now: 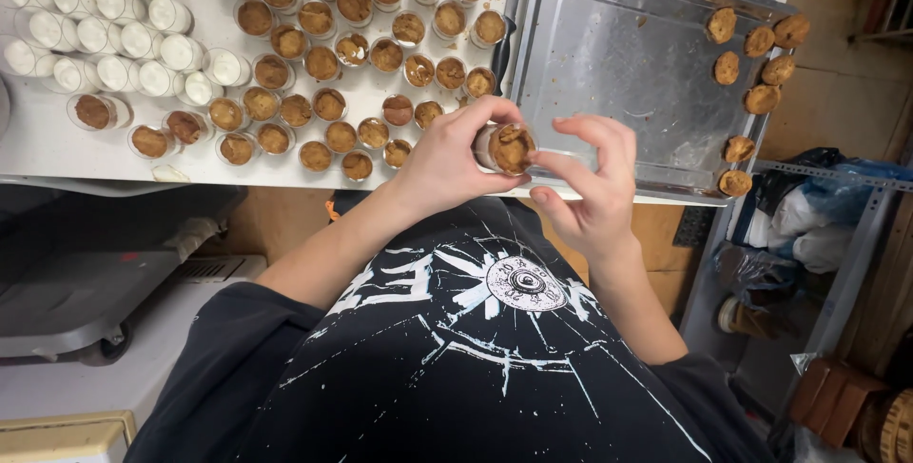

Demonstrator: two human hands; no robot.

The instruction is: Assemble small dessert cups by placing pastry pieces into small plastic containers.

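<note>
Just off the near edge of the counter (57,154), above my black printed shirt (475,349), my fingers were closed on a small clear cup (501,147) with a brown cookie (513,147) in its mouth; my left hand (447,163) wrapped the cup from the side, thumb under and forefinger curled over the top, gripping it firmly; my right hand (594,183) met it from the other side, thumb and forefinger narrowed to a pinch at the cookie's edge, the other fingers loosely spread; the cup lay tilted, its opening turned toward me.

Beyond my left hand, along the near edge of the counter, stood rows of cookie-topped cups (323,64), packed close together and running back to the far edge; toward the far left corner stood white-filled cups (105,35) with no cookie on them; just right of the cups lay a metal baking tray (618,64), mostly bare, with a few loose cookies (756,54) along its right rim and two more near its near right corner; past the right end of the counter, lower down, were plastic bags (818,206) on a metal shelf frame.
</note>
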